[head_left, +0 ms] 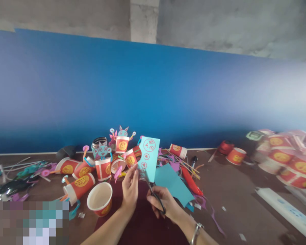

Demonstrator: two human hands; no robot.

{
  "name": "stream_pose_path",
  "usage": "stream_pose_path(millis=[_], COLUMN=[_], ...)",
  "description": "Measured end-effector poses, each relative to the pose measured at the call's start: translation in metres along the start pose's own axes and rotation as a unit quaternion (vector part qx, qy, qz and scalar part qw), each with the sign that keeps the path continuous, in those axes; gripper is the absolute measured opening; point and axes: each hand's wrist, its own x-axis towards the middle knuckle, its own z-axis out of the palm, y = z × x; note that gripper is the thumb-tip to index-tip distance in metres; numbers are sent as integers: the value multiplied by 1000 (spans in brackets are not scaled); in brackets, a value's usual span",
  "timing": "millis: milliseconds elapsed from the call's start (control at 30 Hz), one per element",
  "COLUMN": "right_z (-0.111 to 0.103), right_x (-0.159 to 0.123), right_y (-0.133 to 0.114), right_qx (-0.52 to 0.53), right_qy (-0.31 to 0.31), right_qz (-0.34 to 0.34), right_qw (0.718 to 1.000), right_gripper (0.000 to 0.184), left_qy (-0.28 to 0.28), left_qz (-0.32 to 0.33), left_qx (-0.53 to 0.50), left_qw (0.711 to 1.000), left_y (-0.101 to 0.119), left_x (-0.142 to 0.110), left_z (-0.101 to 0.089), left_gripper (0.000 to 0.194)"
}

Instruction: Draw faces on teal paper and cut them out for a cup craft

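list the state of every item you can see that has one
light blue paper strip with red drawings: upright, held by left hand
black-handled metal scissors: in right hand, blade opening unclear
large red-and-white paper cup, nearest: upright, looks empty
loose light blue paper sheet: lying down
white power strip: lying flat

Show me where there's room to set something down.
The brown tabletop between the blue sheet and white power strip is mostly bare, with a few paper scraps. Paper cups crowd the left; more cups pile up far right.
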Motion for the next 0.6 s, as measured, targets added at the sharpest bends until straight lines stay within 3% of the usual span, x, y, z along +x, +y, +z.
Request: stream_pose_path(millis=[200, 600], right_z=[1, -2], right_x=[-1, -2], right_y=[-5, -5], right_qx=[-9, 2], right_qy=[7, -6], right_qz=[11, 22], right_qw=[1000, 1000], right_gripper=[33, 36], left_qy=[-93, -93], left_qz=[-11, 8], left_qx=[-38, 2], left_qw=[995, 996], left_y=[-1, -1], left_x=[-4, -3], left_z=[-1, -3], left_gripper=[43, 42])
